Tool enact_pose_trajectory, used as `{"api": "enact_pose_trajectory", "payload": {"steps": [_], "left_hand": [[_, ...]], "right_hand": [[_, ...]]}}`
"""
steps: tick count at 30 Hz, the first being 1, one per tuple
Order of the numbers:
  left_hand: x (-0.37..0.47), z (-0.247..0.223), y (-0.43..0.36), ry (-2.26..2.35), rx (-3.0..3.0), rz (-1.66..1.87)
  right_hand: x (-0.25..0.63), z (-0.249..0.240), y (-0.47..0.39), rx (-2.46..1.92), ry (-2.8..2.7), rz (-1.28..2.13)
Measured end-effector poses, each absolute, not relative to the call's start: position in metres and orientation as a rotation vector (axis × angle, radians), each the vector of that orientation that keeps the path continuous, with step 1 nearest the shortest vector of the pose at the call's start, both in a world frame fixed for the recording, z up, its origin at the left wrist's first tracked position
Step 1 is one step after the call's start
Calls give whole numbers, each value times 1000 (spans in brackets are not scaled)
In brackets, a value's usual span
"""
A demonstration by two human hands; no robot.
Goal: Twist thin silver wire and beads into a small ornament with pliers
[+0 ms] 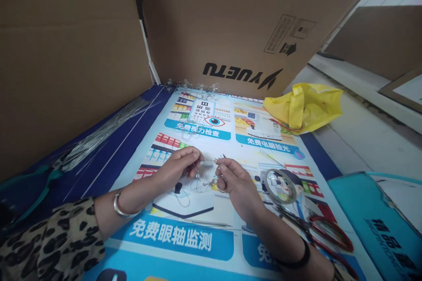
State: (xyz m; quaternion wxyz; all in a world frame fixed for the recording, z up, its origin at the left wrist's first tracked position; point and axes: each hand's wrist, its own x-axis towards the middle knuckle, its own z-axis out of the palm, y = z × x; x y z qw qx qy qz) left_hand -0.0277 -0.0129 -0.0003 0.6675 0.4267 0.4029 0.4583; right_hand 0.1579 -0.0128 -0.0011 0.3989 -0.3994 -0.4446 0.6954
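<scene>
Beaded wire (209, 160) between left hand (181, 164) and right hand (238, 181)

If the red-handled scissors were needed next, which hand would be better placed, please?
Probably the right hand: the scissors lie on its side, near its forearm, while the left hand is farther away. Both appear to pinch thin wire, so the right would likely need to let go first.

A makeshift craft workspace is indicated by wire bundle (108, 125), scissors (307, 225), tape roll (271, 192), poster-covered surface (158, 264), cardboard panels (211, 22).
</scene>
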Motion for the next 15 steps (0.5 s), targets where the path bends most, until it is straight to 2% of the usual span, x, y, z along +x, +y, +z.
{"api": "enact_pose_trajectory", "payload": {"steps": [15], "left_hand": [[-28,-3,-11,1070,1101,1040]], "right_hand": [[161,-1,-12,-1014,-1093,1773]]}}
